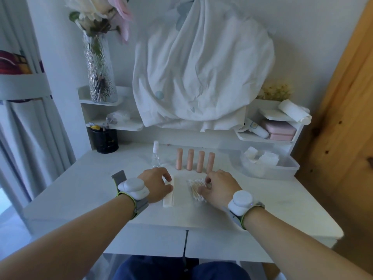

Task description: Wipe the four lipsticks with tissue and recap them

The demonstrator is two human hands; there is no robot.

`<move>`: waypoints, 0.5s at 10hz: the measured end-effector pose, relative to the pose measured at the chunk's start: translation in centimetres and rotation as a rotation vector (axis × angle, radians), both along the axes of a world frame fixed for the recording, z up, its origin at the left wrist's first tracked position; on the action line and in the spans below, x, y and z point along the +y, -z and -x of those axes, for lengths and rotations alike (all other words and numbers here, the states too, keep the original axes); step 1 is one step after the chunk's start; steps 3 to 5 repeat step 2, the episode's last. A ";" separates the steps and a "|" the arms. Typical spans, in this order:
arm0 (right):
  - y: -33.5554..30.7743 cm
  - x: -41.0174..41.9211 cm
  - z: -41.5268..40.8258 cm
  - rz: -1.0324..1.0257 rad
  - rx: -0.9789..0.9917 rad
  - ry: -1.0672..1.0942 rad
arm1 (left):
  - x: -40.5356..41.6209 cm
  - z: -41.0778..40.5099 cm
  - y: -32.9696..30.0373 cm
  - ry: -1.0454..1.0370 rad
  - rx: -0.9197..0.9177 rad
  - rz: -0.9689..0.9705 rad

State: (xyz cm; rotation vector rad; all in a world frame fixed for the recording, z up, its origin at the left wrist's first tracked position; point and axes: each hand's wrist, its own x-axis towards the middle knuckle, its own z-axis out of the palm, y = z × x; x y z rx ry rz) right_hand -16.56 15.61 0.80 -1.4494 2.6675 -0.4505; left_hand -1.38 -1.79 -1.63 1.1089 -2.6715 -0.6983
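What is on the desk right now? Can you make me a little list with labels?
lipsticks: four pink tubes standing in a row, caps on
tissue: white folded sheet lying flat in front of them
cotton swabs: a pile on the tissue
left hand: rests on the tissue's left edge
right hand: fingers at the swab pile; grip unclear
spray bottle: clear, left of the tubes
bin: clear box at right

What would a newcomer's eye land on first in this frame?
Probably the four peach lipsticks standing capped in a row at the middle of the white table. Just in front, the left hand rests on a folded tissue while the right hand touches a pile of cotton swabs. Behind, a large white cloth drapes the wall.
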 end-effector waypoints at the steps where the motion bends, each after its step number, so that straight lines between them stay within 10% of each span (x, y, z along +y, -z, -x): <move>1: -0.1 -0.6 -0.9 -0.015 0.026 0.004 | 0.0 -0.4 -0.3 -0.017 0.009 -0.008; 5: -0.2 -1.1 -1.2 -0.025 0.018 0.014 | 0.2 -0.5 -0.6 -0.022 0.014 -0.005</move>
